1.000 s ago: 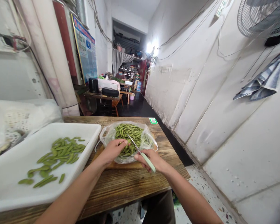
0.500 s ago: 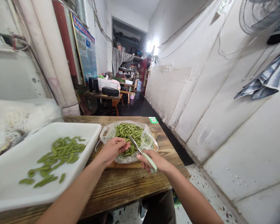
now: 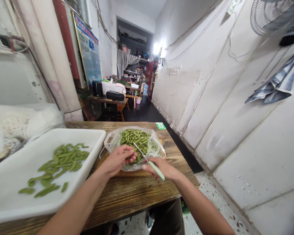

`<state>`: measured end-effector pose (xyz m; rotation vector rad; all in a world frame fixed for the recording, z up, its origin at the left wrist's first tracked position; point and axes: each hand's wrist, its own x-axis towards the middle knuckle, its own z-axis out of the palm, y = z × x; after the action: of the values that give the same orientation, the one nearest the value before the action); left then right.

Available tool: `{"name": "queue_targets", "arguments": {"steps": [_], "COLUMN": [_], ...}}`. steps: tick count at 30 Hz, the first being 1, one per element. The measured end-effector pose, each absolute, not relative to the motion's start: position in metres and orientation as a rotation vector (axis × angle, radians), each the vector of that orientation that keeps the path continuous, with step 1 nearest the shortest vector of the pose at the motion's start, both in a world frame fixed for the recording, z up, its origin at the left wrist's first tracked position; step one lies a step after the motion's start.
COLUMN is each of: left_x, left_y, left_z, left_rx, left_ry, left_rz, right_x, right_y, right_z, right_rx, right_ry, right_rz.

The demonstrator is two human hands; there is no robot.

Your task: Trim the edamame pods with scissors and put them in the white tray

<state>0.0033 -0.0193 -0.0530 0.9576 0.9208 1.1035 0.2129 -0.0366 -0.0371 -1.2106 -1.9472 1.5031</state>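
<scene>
My left hand point(image 3: 117, 159) is closed in a pinch on a green bean pod at the near edge of a clear plastic bag point(image 3: 156, 148) full of green pods point(image 3: 134, 137). My right hand point(image 3: 161, 168) grips scissors point(image 3: 149, 161) with pale green handles, the blades pointing up-left to the pod at my left fingertips. The bag rests on a wooden board point(image 3: 129, 173) on the wooden table point(image 3: 127, 195). To the left a white tray point(image 3: 17, 176) holds several trimmed pods point(image 3: 61, 161).
A white plastic-wrapped bundle point(image 3: 22, 122) lies behind the tray. A green sticker point(image 3: 160, 125) marks the table's far right corner. A white wall runs along the right with a hanging cloth point(image 3: 276, 85). Down the corridor a person sits at another table point(image 3: 112, 98).
My left hand has drawn a pod back from the bag toward the scissor blades. My right hand has shifted only slightly with the scissors.
</scene>
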Motion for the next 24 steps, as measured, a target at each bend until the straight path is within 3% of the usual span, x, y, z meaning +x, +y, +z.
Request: {"name": "queue_targets", "arguments": {"steps": [8, 12, 16, 24], "left_x": [-0.003, -0.046, -0.078, -0.017], "left_y": [-0.029, -0.041, -0.045, -0.013], "left_z": [-0.050, -0.036, -0.027, -0.063], "left_rx": [1.190, 1.548, 1.825, 2.220], "left_ry": [1.111, 1.943, 2.611, 2.009], "left_rz": [1.127, 1.263, 1.078, 0.617], "right_x": [0.213, 0.216, 0.215, 0.206], "right_y": [-0.034, -0.032, -0.030, -0.030], "right_z": [-0.044, -0.047, -0.049, -0.054], "right_rx": [-1.250, -1.280, -1.297, -1.267], "right_ry": [-1.855, -1.773, -1.774, -1.764], "right_rz": [1.587, 1.593, 1.581, 1.608]}}
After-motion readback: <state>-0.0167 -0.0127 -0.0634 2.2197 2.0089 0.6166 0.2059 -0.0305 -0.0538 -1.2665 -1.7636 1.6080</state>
